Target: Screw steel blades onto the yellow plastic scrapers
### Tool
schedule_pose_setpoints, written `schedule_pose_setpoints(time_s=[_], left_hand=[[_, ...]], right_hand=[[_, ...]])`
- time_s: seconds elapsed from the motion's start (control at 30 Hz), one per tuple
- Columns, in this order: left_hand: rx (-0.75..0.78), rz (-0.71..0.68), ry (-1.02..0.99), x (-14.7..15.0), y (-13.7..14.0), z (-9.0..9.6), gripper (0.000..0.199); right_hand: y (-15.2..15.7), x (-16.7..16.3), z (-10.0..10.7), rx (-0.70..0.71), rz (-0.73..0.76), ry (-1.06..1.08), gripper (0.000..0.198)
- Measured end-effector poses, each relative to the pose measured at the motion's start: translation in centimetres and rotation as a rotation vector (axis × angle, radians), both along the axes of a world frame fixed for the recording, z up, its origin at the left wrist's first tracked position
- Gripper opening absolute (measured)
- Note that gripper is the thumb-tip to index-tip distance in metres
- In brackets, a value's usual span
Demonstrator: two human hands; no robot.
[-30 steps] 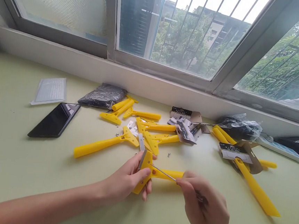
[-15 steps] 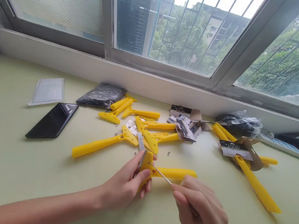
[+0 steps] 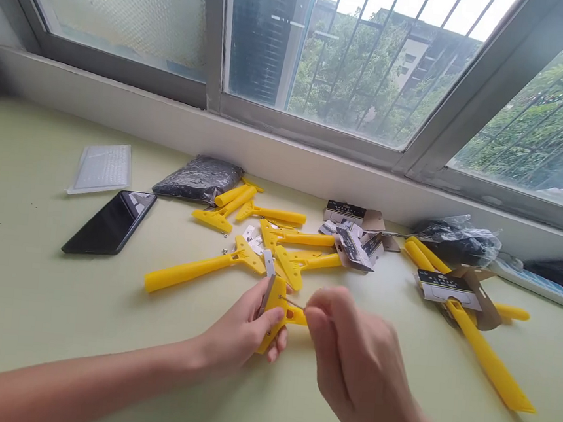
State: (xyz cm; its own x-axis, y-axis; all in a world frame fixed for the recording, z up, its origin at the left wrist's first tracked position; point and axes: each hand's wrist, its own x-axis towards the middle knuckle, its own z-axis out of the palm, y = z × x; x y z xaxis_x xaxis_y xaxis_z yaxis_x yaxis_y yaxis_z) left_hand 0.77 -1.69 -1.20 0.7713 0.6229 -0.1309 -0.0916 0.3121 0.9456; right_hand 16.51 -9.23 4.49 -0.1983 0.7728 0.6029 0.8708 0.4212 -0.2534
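- The yellow scraper (image 3: 276, 302), smooth plastic with a flared head and a metal strip along its edge, is held above the table, its head gripped between the thumb and fingers of the left hand (image 3: 246, 329).
- The right hand (image 3: 365, 353) is closed around a tool with a thin metal shaft (image 3: 294, 303), whose tip meets a screw in the scraper's head.
- More yellow scrapers (image 3: 187, 275), with long rounded handles, lie beyond the hands near folded printed cards (image 3: 354, 247).
- A glossy black phone (image 3: 110, 223) and a crinkled dark plastic packet (image 3: 198, 177) rest at left.
- The pale green table (image 3: 79, 325) meets a white ledge under barred windows (image 3: 373, 68).
- The right hand hides the tool's grip and the end of the scraper's handle; the tip's exact seating is probably too small to judge.
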Motion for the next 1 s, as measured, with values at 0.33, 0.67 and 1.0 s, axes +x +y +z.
schedule_pose_setpoints(time_s=[0.33,0.67,1.0], left_hand=[[-0.159,0.004,-0.049,-0.1,0.5,0.0,0.029],[-0.140,0.022,-0.017,-0.2,0.9,-0.1,0.033],[-0.130,0.028,-0.017,-0.3,0.9,-0.3,0.031]], right_hand=[[6.0,-4.0,6.4,-0.524,-0.350,-0.408,0.022],[4.6,-1.0,5.0,-0.548,-0.145,-0.252,0.026],[6.0,-2.3,4.2,-0.331,-0.422,-0.282,0.038]])
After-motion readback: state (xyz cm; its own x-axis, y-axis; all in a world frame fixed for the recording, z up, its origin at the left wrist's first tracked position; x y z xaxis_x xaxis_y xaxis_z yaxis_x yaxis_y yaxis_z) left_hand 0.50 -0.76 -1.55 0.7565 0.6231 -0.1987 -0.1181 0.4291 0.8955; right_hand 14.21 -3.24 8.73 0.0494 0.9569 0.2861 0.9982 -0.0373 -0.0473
